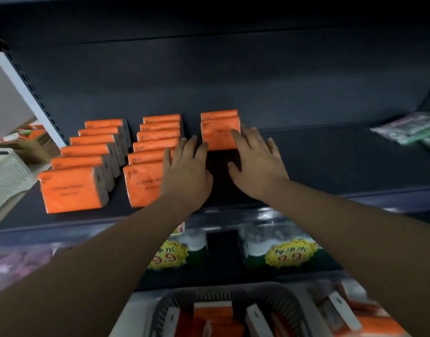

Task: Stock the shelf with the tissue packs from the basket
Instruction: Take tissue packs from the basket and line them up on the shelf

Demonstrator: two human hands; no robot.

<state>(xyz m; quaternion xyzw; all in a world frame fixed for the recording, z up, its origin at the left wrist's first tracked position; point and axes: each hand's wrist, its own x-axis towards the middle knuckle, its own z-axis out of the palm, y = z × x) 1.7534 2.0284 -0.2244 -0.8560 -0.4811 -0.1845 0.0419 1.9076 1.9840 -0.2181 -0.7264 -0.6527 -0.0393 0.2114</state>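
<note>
on the dark grey metal shelf [330, 166], far left: a file of six orange plastic-wrapped tissue packs [74, 190], stood on edge, faces forward, probably to fill the depth neatly. next, a second file [143, 186] of six, set the same way. then the left hand [187, 166], grip flat and slack, holding nothing, fingertips by the left edge of the third file's front pack [217, 136]. right hand [255, 164] likewise flat, fingers spread over that pack's face and right side, seemingly squaring it up. below, a dark mesh plastic basket [223, 291] with more packs inside.

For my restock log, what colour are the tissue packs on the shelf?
Tissue packs are orange, best in head view.
</note>
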